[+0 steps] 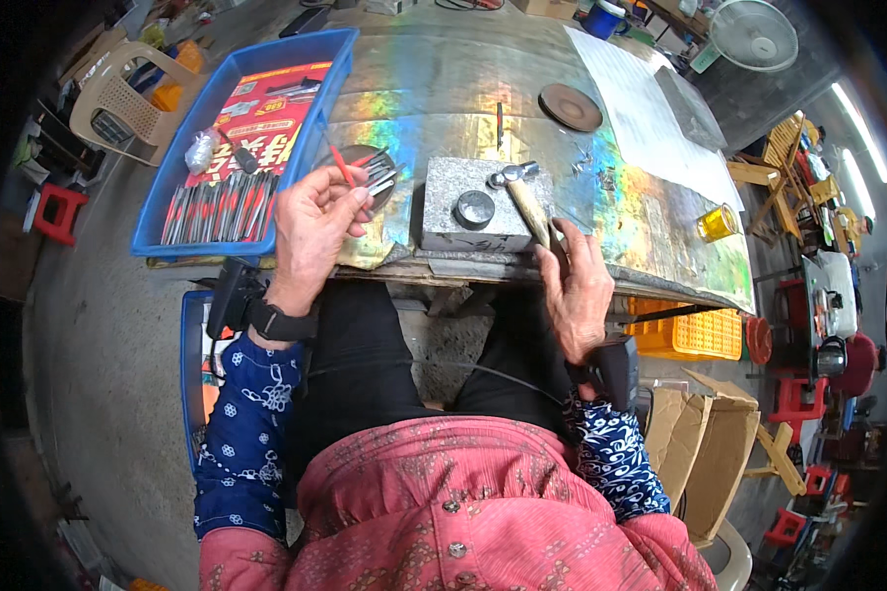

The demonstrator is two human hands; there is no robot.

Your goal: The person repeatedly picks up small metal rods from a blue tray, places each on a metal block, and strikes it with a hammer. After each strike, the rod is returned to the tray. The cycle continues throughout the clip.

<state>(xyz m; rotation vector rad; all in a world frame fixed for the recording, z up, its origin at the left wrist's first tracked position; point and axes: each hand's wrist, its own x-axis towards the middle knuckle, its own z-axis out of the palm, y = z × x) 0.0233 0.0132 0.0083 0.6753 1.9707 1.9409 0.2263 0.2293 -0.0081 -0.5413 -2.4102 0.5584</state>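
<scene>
My left hand [317,222] is closed, with a thin red stick-like piece [342,165] pinched in its fingers and pointing up. Just beyond the fingertips, several slim metal pieces [380,183] lie over a round dark dish [400,163], partly hidden by the hand. A grey stone block [443,184] stands at the table's near edge. On it are a short black cylinder [474,209] and the head of a hammer [514,174]. The hammer's pale handle slants toward me, its end between the thumb and fingers of my right hand [574,291], loosely closed there.
A blue tray [148,212] at left holds rows of red-and-silver pieces and a red printed sheet. Farther back lie a dark thin rod [500,126] and a round brown disc [570,107]. A yellow jar [717,224] stands at right. Below are a yellow crate [695,335] and a cardboard box [675,433].
</scene>
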